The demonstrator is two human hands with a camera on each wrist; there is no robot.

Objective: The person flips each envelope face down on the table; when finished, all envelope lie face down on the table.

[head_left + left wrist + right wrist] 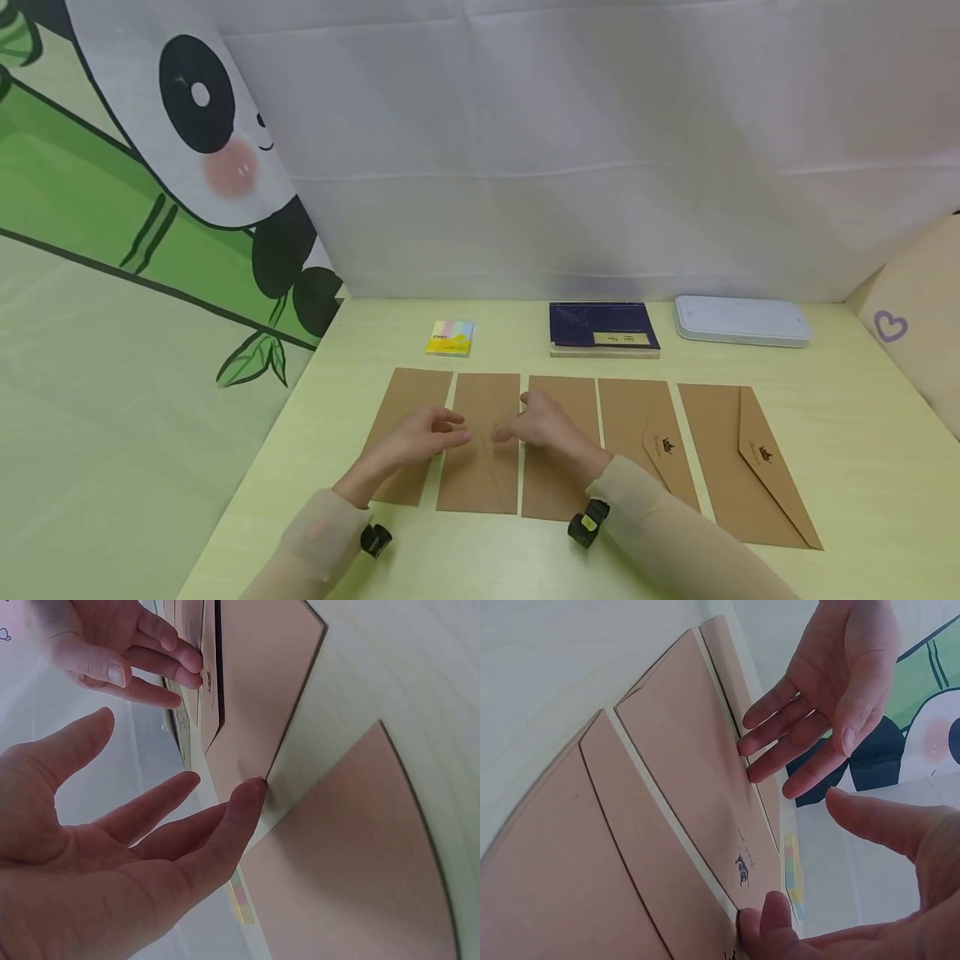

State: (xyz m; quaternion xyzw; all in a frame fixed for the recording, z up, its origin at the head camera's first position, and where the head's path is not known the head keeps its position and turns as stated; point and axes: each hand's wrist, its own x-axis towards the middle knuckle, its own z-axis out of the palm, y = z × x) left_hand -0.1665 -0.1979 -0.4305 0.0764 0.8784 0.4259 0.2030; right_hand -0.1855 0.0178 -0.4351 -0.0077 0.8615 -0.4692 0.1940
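Several brown paper envelopes lie side by side in a row on the table. My left hand [420, 435] is over the gap between the leftmost envelope [408, 396] and the second envelope [486, 400]; in the left wrist view a fingertip [251, 791] meets an envelope's edge. Fingers loosely bent, my right hand [551, 429] is above the gap between the second envelope and the third envelope [562, 396]. The right wrist view has its fingertips at an envelope's edge, beside a printed crown. Neither hand grips anything.
Two more envelopes, one with a flap and crown [630, 408] and the rightmost [712, 442], lie at the right. Behind the row are a sticky-note pad [451, 337], a dark blue notebook [600, 325] and a pale case [742, 321]. A white cloth [562, 167] hangs behind the table.
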